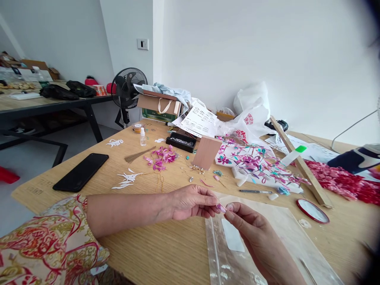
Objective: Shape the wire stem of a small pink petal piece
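Between both hands, above a clear plastic zip bag (213,241), is a small pink-purple petal (220,208). My left hand (192,202) comes in from the left and pinches one end of it between thumb and fingers. From the lower right, my right hand (247,221) has its thumb and fingertips closed on the other end. The fingertips partly hide the petal. Beyond the hands lie a pile of loose pink-purple petals (163,157), white petal-shaped cutouts (126,181) and a pen-like tool (255,192). Finished-looking pink flower sprays (258,160) rest on white plastic.
A black phone (81,172) lies at the left. Further back are a small spray bottle (143,136), a black tray (181,141) and an upright wooden block (206,152). At the right are a wooden bar (299,162), a red-rimmed round dish (312,210) and tweezers (308,271).
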### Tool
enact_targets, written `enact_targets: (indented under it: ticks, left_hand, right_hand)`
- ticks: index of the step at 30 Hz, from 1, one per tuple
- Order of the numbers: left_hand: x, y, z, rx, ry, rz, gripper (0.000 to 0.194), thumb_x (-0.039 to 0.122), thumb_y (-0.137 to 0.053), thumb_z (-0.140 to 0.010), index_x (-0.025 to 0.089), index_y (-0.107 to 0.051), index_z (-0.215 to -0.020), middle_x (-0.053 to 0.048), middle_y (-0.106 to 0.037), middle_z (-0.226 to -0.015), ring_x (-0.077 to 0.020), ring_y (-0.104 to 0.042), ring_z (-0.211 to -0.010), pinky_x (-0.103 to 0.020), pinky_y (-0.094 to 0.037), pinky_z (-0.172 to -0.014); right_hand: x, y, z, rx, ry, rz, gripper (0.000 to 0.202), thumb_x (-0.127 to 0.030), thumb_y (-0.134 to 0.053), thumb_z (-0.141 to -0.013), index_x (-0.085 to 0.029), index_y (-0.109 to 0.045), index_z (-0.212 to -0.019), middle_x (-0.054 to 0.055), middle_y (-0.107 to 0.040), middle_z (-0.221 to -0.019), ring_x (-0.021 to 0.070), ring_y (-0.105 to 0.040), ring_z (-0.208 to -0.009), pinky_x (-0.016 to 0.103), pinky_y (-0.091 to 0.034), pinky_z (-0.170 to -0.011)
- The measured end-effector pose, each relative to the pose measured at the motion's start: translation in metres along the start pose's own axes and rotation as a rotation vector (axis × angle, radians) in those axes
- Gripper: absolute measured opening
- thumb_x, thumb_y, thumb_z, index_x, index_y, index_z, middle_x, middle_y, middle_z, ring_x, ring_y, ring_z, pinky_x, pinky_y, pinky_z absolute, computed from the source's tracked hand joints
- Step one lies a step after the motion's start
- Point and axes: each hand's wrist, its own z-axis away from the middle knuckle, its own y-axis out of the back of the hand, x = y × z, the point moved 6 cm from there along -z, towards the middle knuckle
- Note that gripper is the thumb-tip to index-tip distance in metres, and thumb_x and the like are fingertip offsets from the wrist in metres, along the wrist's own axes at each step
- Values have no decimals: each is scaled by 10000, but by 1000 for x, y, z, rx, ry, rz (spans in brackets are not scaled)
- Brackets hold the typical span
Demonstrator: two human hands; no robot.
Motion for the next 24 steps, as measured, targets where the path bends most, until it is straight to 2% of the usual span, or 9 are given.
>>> enact_targets:
  ticks: [5,13,20,24]
  left_hand:
    - [1,1,2,-13,16,-39,205,309,-627,-668,108,-624,-709,-17,-601,-667,-57,-532,-572,-212,-376,-617]
    - [-3,4,-1,12,39,-61,177,276,-677,-614,124,-624,-685,3,-594,-664,-42,-509,-570,-195,-354,-602]
    - [-5,6,-3,38,50,-44,212,289,-714,-554,125,-623,-654,3,-601,-645,-53,-511,-567,-214,-364,-627]
    - [-5,5,-2,33,41,-56,209,294,-705,-564,128,-620,-657,6,-592,-643,-50,-502,-560,-209,-362,-616]
  right_hand:
    - [2,3,0,14,-13,17,156,-358,-598,-677,-204,-580,-665,-7,-553,-668,164,-472,-750,266,-332,-696]
    - [3,2,-2,2,-16,26,151,-354,-592,-683,-204,-577,-665,-11,-539,-655,146,-458,-685,269,-345,-686]
    - [0,1,0,4,-9,50,175,-370,-591,-680,-196,-575,-661,-5,-540,-646,164,-476,-722,267,-344,-669]
    - [0,-1,-1,7,-13,50,170,-373,-594,-678,-208,-573,-650,-18,-537,-630,149,-467,-687,248,-342,-641]
